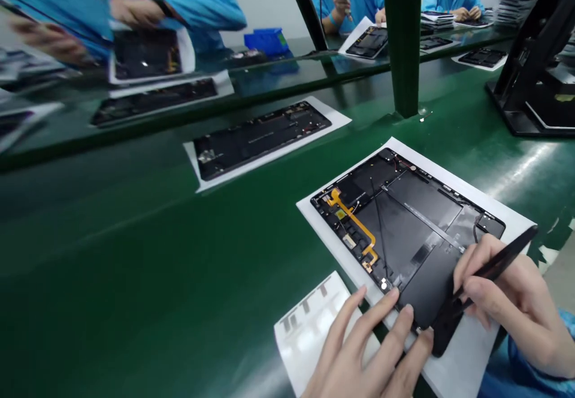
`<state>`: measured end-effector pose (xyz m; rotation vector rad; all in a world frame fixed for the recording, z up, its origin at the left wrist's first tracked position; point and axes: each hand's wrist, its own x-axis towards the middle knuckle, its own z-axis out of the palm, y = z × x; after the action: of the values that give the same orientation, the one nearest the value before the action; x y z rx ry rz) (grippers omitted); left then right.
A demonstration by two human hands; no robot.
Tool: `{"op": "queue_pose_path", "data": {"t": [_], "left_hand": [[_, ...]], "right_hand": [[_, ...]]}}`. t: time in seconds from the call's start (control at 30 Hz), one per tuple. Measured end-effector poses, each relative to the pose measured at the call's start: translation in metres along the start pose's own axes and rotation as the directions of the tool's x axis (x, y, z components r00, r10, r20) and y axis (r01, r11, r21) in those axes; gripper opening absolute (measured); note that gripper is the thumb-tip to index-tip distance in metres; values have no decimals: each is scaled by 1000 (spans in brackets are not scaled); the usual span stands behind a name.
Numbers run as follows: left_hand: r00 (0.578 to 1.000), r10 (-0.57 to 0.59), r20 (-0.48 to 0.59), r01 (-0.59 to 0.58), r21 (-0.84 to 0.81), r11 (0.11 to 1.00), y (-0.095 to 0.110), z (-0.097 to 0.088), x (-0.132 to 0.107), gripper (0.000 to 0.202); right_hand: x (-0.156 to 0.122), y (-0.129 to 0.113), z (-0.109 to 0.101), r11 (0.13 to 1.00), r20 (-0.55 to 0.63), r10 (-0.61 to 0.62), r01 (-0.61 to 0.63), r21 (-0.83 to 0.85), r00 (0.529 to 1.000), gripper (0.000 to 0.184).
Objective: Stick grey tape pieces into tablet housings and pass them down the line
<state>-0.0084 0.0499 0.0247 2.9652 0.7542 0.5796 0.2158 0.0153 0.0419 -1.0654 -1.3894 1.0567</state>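
An opened tablet (pixel 433 206) lies on a white paper sheet (pixel 507 212), its black batteries and an orange flex cable (pixel 359 224) exposed. My left hand (pixel 372 350) rests with fingers spread, the fingertips along the tablet's near edge. Under and beside that hand lies a white sheet of grey adhesive strips (pixel 300 326), partly covered by it. Pinched like a pen in my right hand (pixel 512 296) are black tweezers (pixel 498 263), slanting down over the tablet's near right corner. Their tips blend into the dark tablet, so I cannot tell whether they touch it.
Another opened tablet (pixel 265 137) on paper lies farther back on the green table (pixel 157 278). A dark green post (pixel 402 44) rises beyond my tablet, and a black stand (pixel 530 68) stands at right. Co-workers in blue handle tablets across a raised ledge, near a blue bin (pixel 267 41).
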Motion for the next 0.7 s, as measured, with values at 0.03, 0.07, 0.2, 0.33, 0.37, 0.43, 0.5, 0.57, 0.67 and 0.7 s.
{"op": "queue_pose_path", "data": {"t": [0.03, 0.07, 0.2, 0.33, 0.37, 0.43, 0.5, 0.57, 0.67, 0.7], "left_hand": [[1000, -8, 13, 8, -10, 1000, -5, -1, 5, 47], [1000, -15, 27, 15, -21, 1000, -9, -2, 9, 48], [992, -70, 106, 82, -112, 990, -20, -21, 29, 51], [948, -214, 237, 274, -257, 927, -32, -50, 50, 49], [934, -255, 252, 318, -255, 913, -40, -55, 55, 50], [907, -348, 237, 396, -198, 897, -67, -56, 67, 52], [856, -474, 207, 506, -140, 851, -103, -48, 76, 52], [785, -561, 262, 603, -118, 789, -138, -36, 82, 38], [707, -610, 357, 686, -138, 714, -171, -21, 82, 26], [693, -616, 375, 702, -160, 694, -176, -17, 80, 25]], "right_hand": [[1, 1, 0, 1000, 24, 1, -1, -27, 1000, 18], [1, 1, 0, 999, 44, 3, -1, -51, 999, 20], [2, 4, 1, 995, 24, 9, -6, -99, 1000, 24], [3, 8, 2, 997, 22, -22, 24, -79, 1000, 24], [3, 10, 3, 998, 31, -26, 28, -55, 999, 24], [3, 13, 4, 1000, 45, -22, 22, -17, 999, 27], [2, 19, 7, 1000, 26, -11, 11, -6, 1000, 29], [2, 25, 11, 1000, -30, 5, -5, 9, 1000, 31], [3, 36, 16, 997, -103, -21, 28, 66, 994, 38], [4, 38, 18, 996, -103, -27, 36, 86, 994, 41]]}}
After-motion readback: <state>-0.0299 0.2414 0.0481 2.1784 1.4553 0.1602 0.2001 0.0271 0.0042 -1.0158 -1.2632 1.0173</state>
